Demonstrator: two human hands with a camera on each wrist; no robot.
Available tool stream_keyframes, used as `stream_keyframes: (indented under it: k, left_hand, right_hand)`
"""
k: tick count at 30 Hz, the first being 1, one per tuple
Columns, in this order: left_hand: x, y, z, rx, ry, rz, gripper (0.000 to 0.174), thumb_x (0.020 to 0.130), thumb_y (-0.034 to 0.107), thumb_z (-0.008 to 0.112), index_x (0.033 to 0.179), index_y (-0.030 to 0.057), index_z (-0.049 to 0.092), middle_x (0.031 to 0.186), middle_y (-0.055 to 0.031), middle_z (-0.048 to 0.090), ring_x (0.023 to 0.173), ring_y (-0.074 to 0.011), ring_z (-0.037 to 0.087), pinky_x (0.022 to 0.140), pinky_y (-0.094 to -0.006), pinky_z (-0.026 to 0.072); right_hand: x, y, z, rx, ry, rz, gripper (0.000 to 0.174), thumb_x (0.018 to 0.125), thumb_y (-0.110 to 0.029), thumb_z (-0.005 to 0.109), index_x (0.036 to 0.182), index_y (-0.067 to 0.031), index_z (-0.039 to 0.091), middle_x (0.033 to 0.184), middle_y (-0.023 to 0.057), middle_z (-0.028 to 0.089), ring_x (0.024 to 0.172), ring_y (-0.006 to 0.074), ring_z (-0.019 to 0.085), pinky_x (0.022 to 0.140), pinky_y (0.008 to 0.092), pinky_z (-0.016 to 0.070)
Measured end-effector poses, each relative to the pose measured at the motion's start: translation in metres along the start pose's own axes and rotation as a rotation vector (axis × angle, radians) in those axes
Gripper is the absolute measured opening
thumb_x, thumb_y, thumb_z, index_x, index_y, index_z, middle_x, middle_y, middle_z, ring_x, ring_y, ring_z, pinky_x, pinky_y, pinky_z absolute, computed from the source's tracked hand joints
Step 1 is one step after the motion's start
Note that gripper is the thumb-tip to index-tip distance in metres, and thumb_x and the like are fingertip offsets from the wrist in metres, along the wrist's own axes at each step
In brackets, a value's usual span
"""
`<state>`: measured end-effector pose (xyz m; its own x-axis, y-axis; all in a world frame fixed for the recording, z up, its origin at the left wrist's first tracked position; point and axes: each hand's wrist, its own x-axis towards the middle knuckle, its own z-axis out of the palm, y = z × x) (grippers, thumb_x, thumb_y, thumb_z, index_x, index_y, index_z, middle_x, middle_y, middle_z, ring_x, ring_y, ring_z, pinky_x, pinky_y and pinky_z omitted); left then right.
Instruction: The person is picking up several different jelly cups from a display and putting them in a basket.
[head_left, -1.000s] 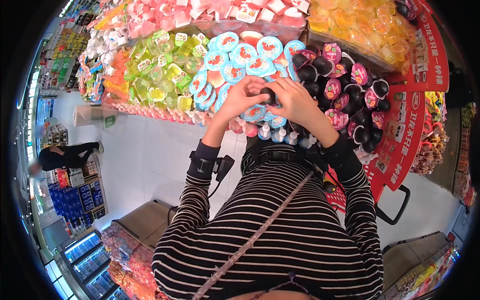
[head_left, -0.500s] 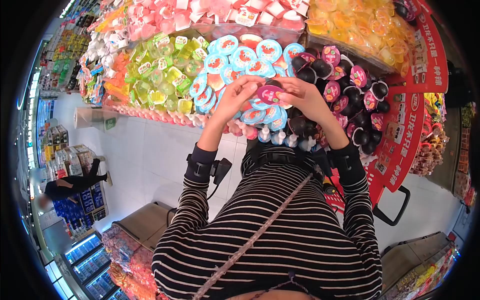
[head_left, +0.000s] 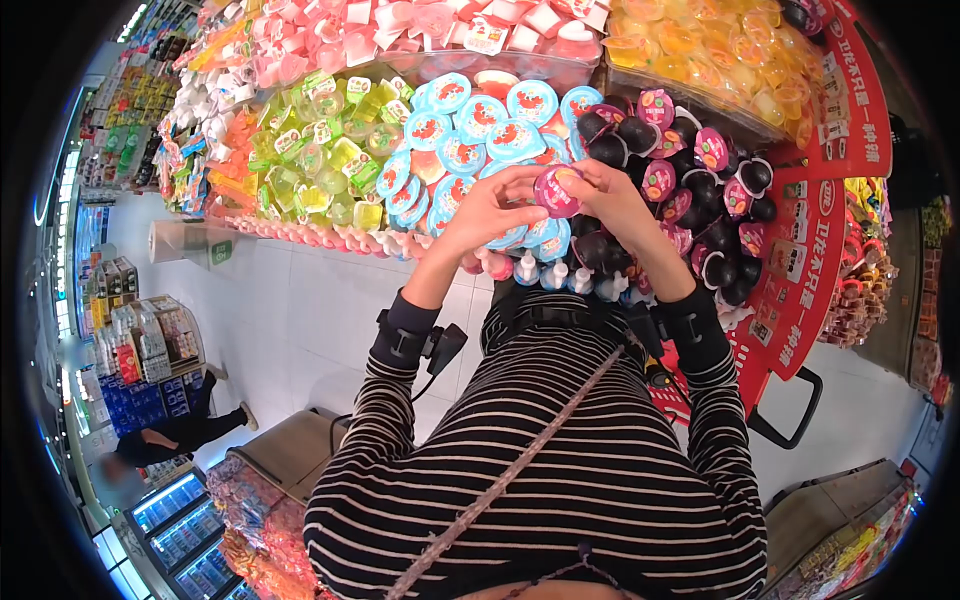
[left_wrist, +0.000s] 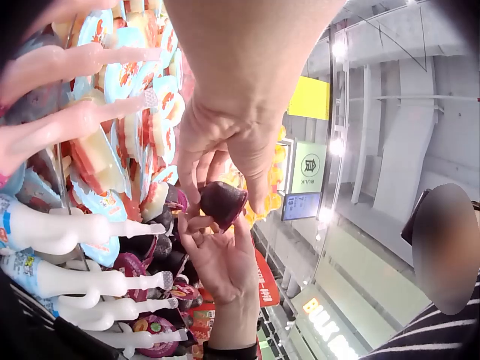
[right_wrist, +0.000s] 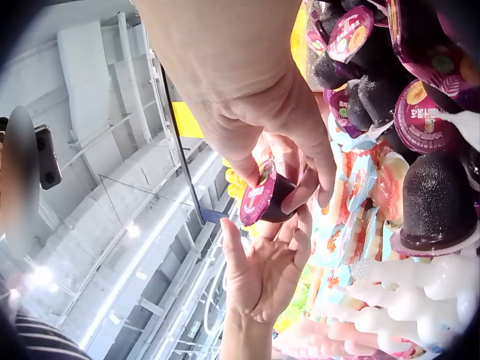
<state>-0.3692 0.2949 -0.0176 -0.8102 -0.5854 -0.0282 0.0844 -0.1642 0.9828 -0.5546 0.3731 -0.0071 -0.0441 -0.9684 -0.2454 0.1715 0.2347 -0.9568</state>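
A dark jelly cup with a round purple printed lid [head_left: 557, 192] is held up between both hands, lid facing me in the head view. My right hand [head_left: 618, 205] pinches it, thumb on the lid and fingers against the dark cup, as the right wrist view shows. My left hand [head_left: 488, 212] is at its other side, fingers loosely bent by the cup and thumb standing off from it. In the left wrist view the rounded dark body of the cup [left_wrist: 223, 205] shows. Below the hands are blue-lidded jelly cups [head_left: 515, 138] and more dark, purple-lidded cups [head_left: 712, 195].
Green jellies [head_left: 325, 150] lie at the left, pink ones [head_left: 440, 25] and yellow ones [head_left: 730, 60] behind. White-necked bottles [head_left: 555, 275] line the front edge. A red printed sign [head_left: 800, 260] and a red basket stand at the right. A person in dark clothes [head_left: 185, 430] is far left.
The cup has turned from its dark body showing to its purple lid facing up, and moved slightly right. The far person has moved down in the head view.
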Motion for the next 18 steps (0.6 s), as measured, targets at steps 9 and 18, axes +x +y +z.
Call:
stream_keyframes:
  k: [9, 18]
  left_hand:
    - [0.003, -0.008, 0.002, -0.065, 0.162, -0.018, 0.035, 0.082, 0.003, 0.062, 0.115, -0.0011, 0.051, 0.102, -0.0063, 0.061, 0.093, -0.0094, 0.057, 0.078, -0.0233, 0.0472]
    - [0.005, 0.002, -0.006, 0.073, 0.155, -0.008, 0.027, 0.087, 0.007, 0.057, 0.113, -0.0002, 0.055, 0.104, -0.0082, 0.063, 0.093, -0.0097, 0.058, 0.082, -0.0235, 0.0459]
  right_hand:
    - [-0.001, 0.010, 0.002, 0.127, 0.032, 0.020, 0.030, 0.086, -0.021, 0.061, 0.105, 0.0010, 0.056, 0.090, 0.0051, 0.062, 0.083, 0.0089, 0.059, 0.071, 0.0229, 0.0490]
    - [-0.005, 0.012, 0.000, 0.057, -0.054, -0.039, 0.029, 0.087, -0.017, 0.060, 0.110, 0.0001, 0.055, 0.094, 0.0062, 0.062, 0.086, 0.0105, 0.060, 0.073, 0.0242, 0.0496]
